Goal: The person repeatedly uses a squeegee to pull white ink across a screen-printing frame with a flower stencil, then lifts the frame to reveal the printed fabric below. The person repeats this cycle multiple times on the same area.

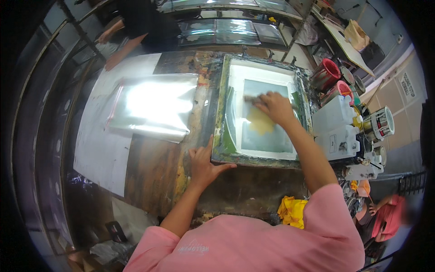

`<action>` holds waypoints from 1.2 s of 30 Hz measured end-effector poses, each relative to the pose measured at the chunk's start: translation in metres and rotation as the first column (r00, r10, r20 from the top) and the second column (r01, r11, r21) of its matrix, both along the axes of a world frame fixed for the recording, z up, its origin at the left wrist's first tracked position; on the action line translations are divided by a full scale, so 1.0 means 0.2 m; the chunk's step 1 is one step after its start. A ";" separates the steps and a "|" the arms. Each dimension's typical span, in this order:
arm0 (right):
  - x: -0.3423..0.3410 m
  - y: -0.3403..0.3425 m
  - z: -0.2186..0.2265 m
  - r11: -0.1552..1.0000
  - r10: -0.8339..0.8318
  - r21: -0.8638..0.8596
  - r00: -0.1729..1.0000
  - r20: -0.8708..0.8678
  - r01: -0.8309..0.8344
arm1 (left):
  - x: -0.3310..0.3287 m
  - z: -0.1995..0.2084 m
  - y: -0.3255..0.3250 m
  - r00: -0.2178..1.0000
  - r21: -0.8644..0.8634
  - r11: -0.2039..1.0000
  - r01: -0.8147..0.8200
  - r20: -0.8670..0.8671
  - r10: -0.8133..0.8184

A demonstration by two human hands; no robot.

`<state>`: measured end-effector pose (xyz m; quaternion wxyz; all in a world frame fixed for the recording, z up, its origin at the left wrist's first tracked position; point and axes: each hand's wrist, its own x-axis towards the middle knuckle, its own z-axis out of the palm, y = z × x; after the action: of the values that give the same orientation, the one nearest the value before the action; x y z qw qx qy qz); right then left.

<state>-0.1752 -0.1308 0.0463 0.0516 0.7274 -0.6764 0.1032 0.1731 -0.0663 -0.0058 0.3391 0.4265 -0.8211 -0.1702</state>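
A screen-printing frame (260, 159) lies on the worktable, its mesh (272, 144) grey-green with a yellowish patch (260, 122) in the middle. White and green borders surround the mesh. Over its upper part, my right hand (272, 106) is closed on a small brownish squeegee (249, 98), partly hidden by the fingers and blurred. At the frame's near left corner rests my left hand (204, 163), thumb and forefinger spread along the two edges.
Left of the frame, a stack of shiny clear plastic sheets (154, 106) lies partly on white board (102, 156). Paint cans (378, 123) and white jugs (337, 140) crowd the right side. A yellow cloth (291, 211) sits nearby. A person (147, 22) stands far left; another (387, 217) is at right.
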 end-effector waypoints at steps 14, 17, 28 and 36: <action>0.52 0.71 0.62 0.933 -0.024 -0.360 0.999 -0.044 0.006 | -0.20 0.41 0.00 0.746 0.303 0.940 0.155 -0.660 0.090; 0.49 0.59 0.77 0.865 -0.053 -0.501 0.993 -0.108 -0.008 | -0.20 0.48 -0.03 0.837 0.177 0.973 0.151 -0.547 -0.030; 0.33 0.32 1.07 0.821 -0.032 -0.571 0.997 -0.071 -0.014 | -0.16 0.15 0.06 0.926 0.004 0.998 -0.061 0.374 0.055; 0.28 0.19 1.24 0.818 -0.019 -0.575 0.999 -0.040 -0.007 | -0.32 0.50 -0.31 0.998 -0.115 0.992 -0.058 -0.017 0.057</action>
<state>-0.1195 -0.0934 0.2942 0.2836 0.6780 -0.6146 0.2866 0.1091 -0.1287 0.0936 0.3734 0.4285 -0.8146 -0.1157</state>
